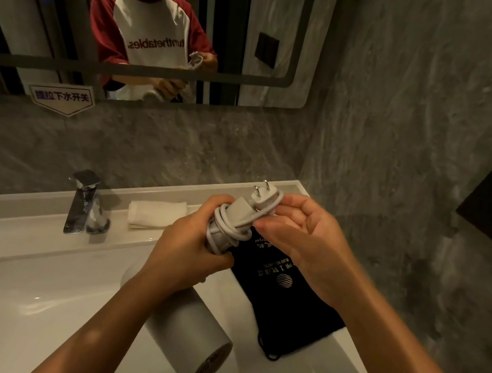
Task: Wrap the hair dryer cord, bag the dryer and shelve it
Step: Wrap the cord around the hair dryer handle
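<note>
Clamped around the handle of the hair dryer point(190, 324), the left hand point(190, 252) has a closed grip that also pins the coils of white cord point(230, 228) wound there. The right hand point(305, 233) is half open, its thumb and fingertips pinching the last loop of cord just below the plug point(264, 197), whose two prongs point up toward twelve o'clock. The other fingers of that hand are spread loose and hold nothing.

Below the left hand, the dryer's grey barrel hangs toward six o'clock over the basin, its vented end facing the camera. At about four o'clock from the hands lies the black drawstring bag point(286, 305), flat on the white desk point(346, 372) beside the basin, with gold lettering showing. At nine o'clock stands the chrome faucet point(83, 203), and between it and the hands rests a folded white towel point(156, 213). No shelf is visible.

Judging by this, the wrapping is nearly done and the plug end has yet to be secured. The main risk is that the springy cord uncoils if either grip eases before the plug is tucked under a turn (the loops look fairly slack already). A loosened left grip could also drop the dryer into the basin. When bagging begins, the protruding prongs might snag the cloth mouth.
</note>
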